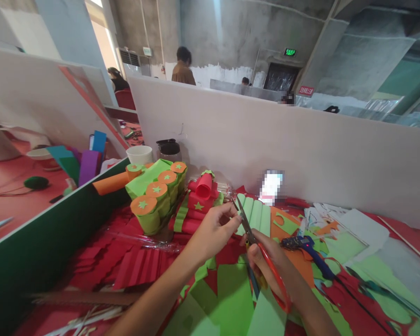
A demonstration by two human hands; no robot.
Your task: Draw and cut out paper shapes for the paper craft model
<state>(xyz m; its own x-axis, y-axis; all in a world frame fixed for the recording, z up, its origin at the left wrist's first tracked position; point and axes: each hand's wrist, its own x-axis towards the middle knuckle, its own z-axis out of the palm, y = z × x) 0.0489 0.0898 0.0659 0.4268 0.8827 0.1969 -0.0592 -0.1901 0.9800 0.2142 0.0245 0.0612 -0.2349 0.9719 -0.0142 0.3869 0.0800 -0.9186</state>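
Note:
My right hand (268, 263) is closed around a pair of scissors (272, 267) with red handles, its blades pointing up and away. A dark, slim tool with a yellowish part also shows beneath that hand; its kind is unclear. Beside the blade tips, my left hand (215, 228) pinches thumb against finger, and whatever lies between them is too small to make out. Under the hands are sheets of green paper (234, 289). Pale green paper rolls (255, 212) lie just behind the scissors. A red paper model (200, 205) with a green star stands behind my left hand.
An orange-and-green paper model (154, 205) stands at left, before a white cup (139, 154) and a black-lidded jar (169, 148). Folded red paper (140, 266) lies nearby. Right are a blue glue gun (317, 259), scraps and a lit phone (271, 186). White partition (231, 130) behind; people beyond.

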